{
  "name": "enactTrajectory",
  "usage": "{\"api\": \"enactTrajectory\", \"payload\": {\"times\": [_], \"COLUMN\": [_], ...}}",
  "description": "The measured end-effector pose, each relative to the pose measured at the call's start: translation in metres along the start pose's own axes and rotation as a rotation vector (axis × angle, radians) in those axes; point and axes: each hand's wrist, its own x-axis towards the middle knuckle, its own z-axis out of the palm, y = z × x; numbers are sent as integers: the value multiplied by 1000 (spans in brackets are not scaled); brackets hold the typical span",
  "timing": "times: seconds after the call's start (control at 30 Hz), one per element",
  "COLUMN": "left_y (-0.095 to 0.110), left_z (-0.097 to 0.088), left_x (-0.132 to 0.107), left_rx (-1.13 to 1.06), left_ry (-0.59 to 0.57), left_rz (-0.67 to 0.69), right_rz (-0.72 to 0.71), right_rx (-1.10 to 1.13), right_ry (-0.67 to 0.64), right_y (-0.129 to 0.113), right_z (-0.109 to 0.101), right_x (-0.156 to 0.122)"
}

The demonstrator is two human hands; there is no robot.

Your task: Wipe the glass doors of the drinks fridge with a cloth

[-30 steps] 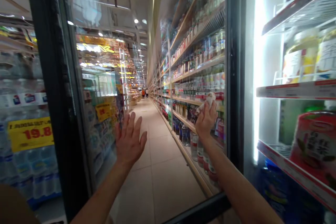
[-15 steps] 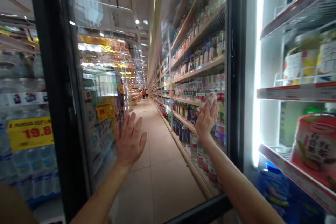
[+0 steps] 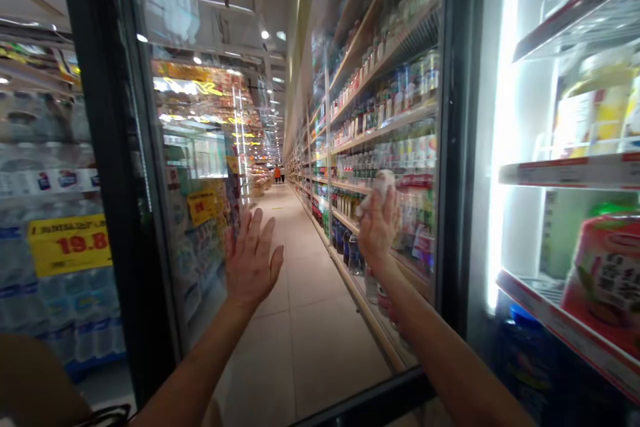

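My left hand (image 3: 253, 257) lies flat with fingers spread against the glass pane of a door with a black frame (image 3: 113, 167); nothing is in it. Higher and to the right, my right hand (image 3: 379, 223) presses a crumpled white cloth (image 3: 385, 181) onto the same pane. Only the cloth's upper and left edges show past the fingers; the palm side is hidden. Both forearms reach up from the bottom of the view.
At the right stands a lit fridge with shelves (image 3: 570, 172) of bottles and a red drink pack (image 3: 607, 280). Stacked water bottles (image 3: 75, 300) with a yellow price sign (image 3: 70, 245) are at the left. Through the glass appear an aisle floor (image 3: 285, 280) and distant people (image 3: 279, 174).
My right hand has slid left across the glass with the cloth. My left hand stays flat on the pane. The view has shifted slightly.
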Motion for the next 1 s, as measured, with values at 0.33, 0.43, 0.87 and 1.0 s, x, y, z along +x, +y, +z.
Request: {"api": "enactTrajectory", "payload": {"times": [0.33, 0.43, 0.87, 1.0], "left_y": [1, 2, -3, 11], "left_z": [-3, -4, -1, -3], "left_x": [2, 2, -1, 12], "left_rx": [15, 21, 24, 14], "left_ry": [17, 24, 34, 47], "left_rz": [37, 39, 49, 9], "right_rz": [39, 86, 59, -120], "right_rx": [-41, -11, 77, 252], "right_ry": [43, 69, -31, -254], "right_y": [14, -3, 11, -43], "right_z": [0, 3, 0, -8], "right_x": [3, 7, 16, 2]}}
